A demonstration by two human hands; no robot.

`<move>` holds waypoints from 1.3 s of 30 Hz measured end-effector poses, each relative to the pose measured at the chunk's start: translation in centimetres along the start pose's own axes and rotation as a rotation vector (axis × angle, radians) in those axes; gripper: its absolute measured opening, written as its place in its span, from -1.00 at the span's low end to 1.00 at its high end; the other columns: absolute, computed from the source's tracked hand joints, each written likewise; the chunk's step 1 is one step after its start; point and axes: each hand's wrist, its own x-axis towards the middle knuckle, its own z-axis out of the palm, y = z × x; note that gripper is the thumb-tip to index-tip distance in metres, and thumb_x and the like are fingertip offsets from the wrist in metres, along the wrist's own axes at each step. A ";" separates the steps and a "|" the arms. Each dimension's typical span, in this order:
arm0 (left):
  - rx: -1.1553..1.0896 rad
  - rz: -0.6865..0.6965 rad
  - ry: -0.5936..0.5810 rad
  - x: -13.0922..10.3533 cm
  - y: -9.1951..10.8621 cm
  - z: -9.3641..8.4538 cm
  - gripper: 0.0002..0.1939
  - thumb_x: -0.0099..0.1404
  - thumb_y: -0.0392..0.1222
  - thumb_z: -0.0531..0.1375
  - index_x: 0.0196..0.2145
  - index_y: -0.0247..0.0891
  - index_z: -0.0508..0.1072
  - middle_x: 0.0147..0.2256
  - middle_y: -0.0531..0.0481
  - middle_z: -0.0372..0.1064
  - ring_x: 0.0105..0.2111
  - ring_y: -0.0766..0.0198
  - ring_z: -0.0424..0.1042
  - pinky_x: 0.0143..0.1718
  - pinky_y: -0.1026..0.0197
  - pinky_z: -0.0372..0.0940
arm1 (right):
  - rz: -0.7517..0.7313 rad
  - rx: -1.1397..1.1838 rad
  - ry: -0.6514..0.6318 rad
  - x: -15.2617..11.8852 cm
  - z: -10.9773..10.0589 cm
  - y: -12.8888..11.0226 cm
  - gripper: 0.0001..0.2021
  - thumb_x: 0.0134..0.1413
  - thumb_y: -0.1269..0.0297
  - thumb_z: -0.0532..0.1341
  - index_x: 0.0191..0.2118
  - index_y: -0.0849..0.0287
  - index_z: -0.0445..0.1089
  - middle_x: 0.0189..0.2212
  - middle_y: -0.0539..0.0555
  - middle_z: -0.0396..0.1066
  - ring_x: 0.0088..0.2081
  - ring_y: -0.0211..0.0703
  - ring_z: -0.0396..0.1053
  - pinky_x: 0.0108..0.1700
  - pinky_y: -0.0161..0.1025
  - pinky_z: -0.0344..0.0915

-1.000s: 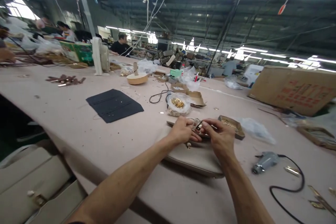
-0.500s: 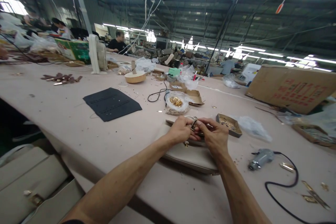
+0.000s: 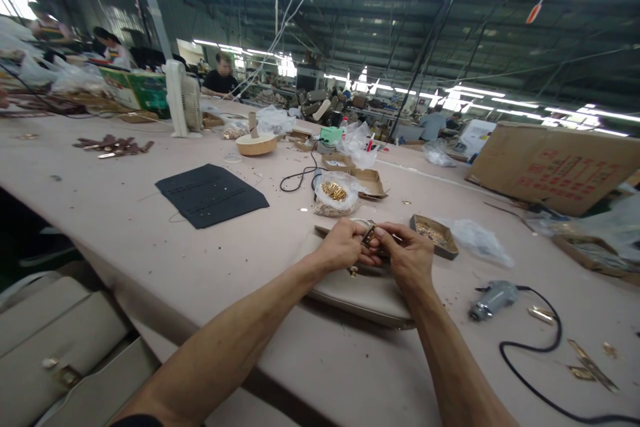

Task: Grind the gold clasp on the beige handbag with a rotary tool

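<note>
A light beige handbag (image 3: pixel 363 299) lies on the table in front of me, with a small gold fitting (image 3: pixel 353 271) on its body. Above it, my left hand (image 3: pixel 344 245) pinches a small rectangular gold metal clasp (image 3: pixel 369 235) at the bag's flap. From the other side, my right hand (image 3: pixel 413 259) has thumb and fingers closed on the same clasp. My fingers hide much of the clasp and the flap edge. Just behind the hands stands a plastic bag of gold pieces (image 3: pixel 334 191).
Right of the hands are a small box of metal parts (image 3: pixel 434 235), a grey power tool (image 3: pixel 494 300) with a black cord, and loose gold strips (image 3: pixel 593 367). A black sheet (image 3: pixel 213 197) lies left. Another beige handbag (image 3: pixel 55 347) sits below the table edge.
The view has shifted slightly. Both hands keep hold of the clasp, which now shows a little more of its gold face.
</note>
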 end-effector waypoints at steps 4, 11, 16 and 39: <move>0.003 -0.003 -0.005 -0.1 0.1 0.0 -0.84 0.27 -0.21 0.26 -0.35 -0.39 0.43 -0.43 -0.09 0.45 -0.49 0.19 0.58 -0.41 0.30 0.52 | -0.006 -0.037 0.003 0.1 0.0 0.2 -0.66 0.00 0.09 0.50 -0.20 0.25 0.62 -0.44 0.13 0.56 -0.46 -0.12 0.53 -0.37 -0.27 0.57; 0.035 0.032 -0.024 -0.1 0.0 -0.1 -0.80 0.29 -0.16 0.27 -0.34 -0.38 0.43 -0.44 -0.08 0.44 -0.47 0.19 0.58 -0.42 0.31 0.52 | -0.025 -0.063 -0.005 0.0 -0.1 0.6 -0.67 0.04 0.09 0.49 -0.17 0.24 0.61 -0.42 0.14 0.56 -0.43 -0.07 0.55 -0.36 -0.23 0.58; 0.072 0.044 -0.036 0.0 -0.2 -0.3 -0.88 0.29 -0.25 0.20 -0.34 -0.38 0.41 -0.43 -0.10 0.46 -0.45 0.16 0.60 -0.40 0.28 0.54 | -0.025 -0.032 0.021 -0.1 0.0 0.6 -0.65 0.02 0.07 0.49 -0.19 0.24 0.60 -0.44 0.13 0.56 -0.44 -0.05 0.55 -0.35 -0.19 0.59; 0.075 0.002 0.054 -0.2 0.3 0.2 -0.79 0.31 -0.50 0.08 -0.29 -0.46 0.53 -0.50 -0.14 0.49 -0.46 0.14 0.61 -0.44 0.32 0.52 | -0.131 -0.138 -0.013 -0.4 0.0 -0.1 -0.78 0.12 0.15 0.40 -0.19 0.18 0.61 -0.28 0.13 0.52 -0.40 -0.11 0.53 -0.36 -0.20 0.57</move>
